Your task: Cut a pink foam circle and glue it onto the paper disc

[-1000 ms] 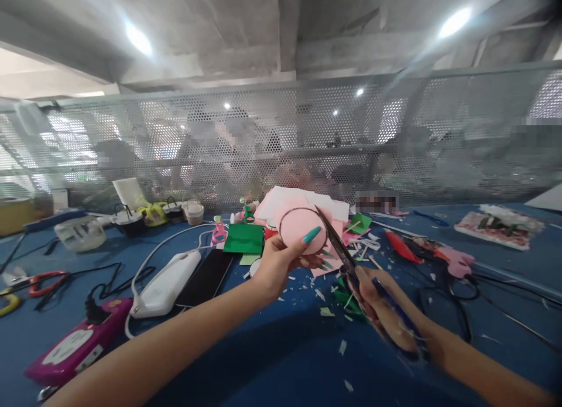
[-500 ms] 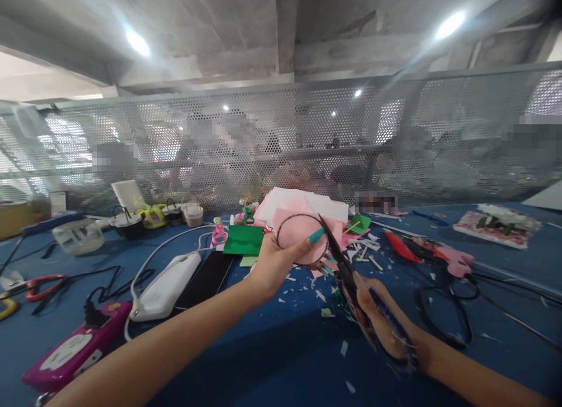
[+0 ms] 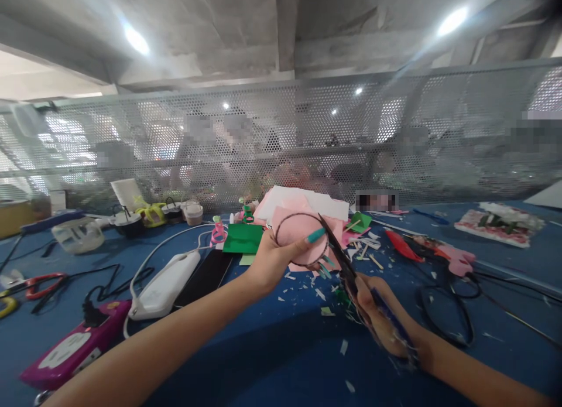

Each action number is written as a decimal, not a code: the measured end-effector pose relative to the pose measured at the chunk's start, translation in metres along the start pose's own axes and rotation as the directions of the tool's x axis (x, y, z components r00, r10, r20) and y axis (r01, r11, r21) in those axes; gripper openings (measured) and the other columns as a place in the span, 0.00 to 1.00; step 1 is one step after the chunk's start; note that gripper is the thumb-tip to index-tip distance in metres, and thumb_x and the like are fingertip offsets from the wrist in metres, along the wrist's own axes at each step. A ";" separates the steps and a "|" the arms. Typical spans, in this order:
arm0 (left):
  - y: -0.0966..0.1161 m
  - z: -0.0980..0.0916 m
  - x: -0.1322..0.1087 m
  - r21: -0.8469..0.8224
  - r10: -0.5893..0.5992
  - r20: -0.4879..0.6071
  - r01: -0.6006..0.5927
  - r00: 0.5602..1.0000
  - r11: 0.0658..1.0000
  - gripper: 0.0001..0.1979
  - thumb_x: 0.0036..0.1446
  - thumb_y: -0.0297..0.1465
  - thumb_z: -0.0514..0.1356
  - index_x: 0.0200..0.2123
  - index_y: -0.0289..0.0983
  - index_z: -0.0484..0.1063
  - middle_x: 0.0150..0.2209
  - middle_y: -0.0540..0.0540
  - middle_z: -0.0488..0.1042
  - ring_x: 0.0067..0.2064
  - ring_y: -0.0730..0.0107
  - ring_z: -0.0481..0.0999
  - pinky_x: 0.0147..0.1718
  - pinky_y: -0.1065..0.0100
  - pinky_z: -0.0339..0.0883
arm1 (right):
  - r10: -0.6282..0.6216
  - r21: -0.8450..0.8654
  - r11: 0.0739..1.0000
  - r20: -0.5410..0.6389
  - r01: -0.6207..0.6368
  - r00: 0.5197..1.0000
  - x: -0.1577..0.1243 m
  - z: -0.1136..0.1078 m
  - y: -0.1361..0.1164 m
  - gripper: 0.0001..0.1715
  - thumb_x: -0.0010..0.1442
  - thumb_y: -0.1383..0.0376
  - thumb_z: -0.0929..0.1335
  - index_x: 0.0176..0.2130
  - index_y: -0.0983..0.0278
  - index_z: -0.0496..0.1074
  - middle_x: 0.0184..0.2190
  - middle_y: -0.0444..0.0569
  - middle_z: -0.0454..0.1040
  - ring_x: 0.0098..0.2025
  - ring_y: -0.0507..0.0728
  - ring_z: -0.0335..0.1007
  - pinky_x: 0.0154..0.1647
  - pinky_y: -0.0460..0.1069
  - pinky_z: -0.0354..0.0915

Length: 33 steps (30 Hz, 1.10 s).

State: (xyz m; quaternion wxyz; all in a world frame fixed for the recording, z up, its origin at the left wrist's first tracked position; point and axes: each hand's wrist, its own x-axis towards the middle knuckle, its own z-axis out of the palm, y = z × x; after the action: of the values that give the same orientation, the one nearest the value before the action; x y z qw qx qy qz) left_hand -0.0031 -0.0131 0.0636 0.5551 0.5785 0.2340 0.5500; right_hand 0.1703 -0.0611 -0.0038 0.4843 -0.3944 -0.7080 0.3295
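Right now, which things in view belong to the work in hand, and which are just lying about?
Belonging, it seems:
- dark-edged pink disc, held in the left hand
- scissors, held in the right hand

Apparently just lying about:
- magenta power strip
- black phone-like slab
- red-handled tool
- pink corded tool

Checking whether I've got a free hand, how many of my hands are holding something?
2: your left grip, near the middle, holds the pink disc; your right grip, lower right, holds the scissors. Some fingers are hidden.
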 end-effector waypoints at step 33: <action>0.007 0.000 0.001 -0.002 -0.159 0.082 0.160 0.984 0.987 0.19 0.39 0.29 0.70 0.35 0.26 0.74 0.27 0.39 0.77 0.20 0.68 0.74 0.16 0.70 0.70 | -0.013 0.018 1.000 0.117 0.011 0.993 -0.001 -0.015 0.010 0.32 0.55 0.37 0.54 0.29 0.62 0.60 0.15 0.38 0.54 0.15 0.47 0.47 0.13 0.46 0.45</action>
State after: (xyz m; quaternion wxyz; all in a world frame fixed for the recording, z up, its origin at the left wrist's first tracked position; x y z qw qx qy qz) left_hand -0.0053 -0.0140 0.0702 0.6088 0.5774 0.2544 0.4809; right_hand 0.1868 -0.0563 -0.0077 0.4475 -0.3658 -0.7346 0.3554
